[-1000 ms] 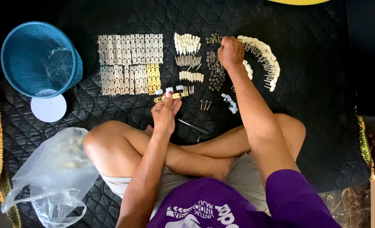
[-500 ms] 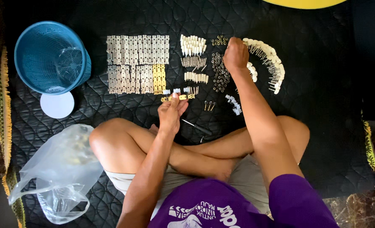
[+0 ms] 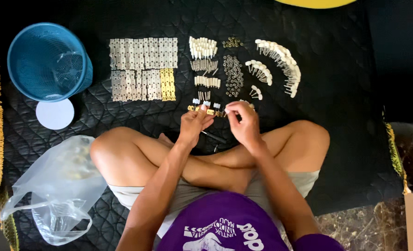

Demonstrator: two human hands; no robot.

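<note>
On a black quilted mat (image 3: 336,93), a person is sitting cross-legged, both hands working just below a short row of small brass-coloured hinges (image 3: 206,110). The left hand (image 3: 195,124) is resting its curled fingertips on that row, while the right hand (image 3: 243,123) is pinching a tiny pale piece, too small to identify, beside the row's right end. Above the hinges, flat silvery metal plates (image 3: 141,67) are lying in a neat grid, with cream plastic pegs (image 3: 278,62) fanning out in a curve to the right. Left of the plates, a blue mesh basket (image 3: 46,62) is standing; a crumpled clear plastic bag (image 3: 53,186) is lying below the basket.
</note>
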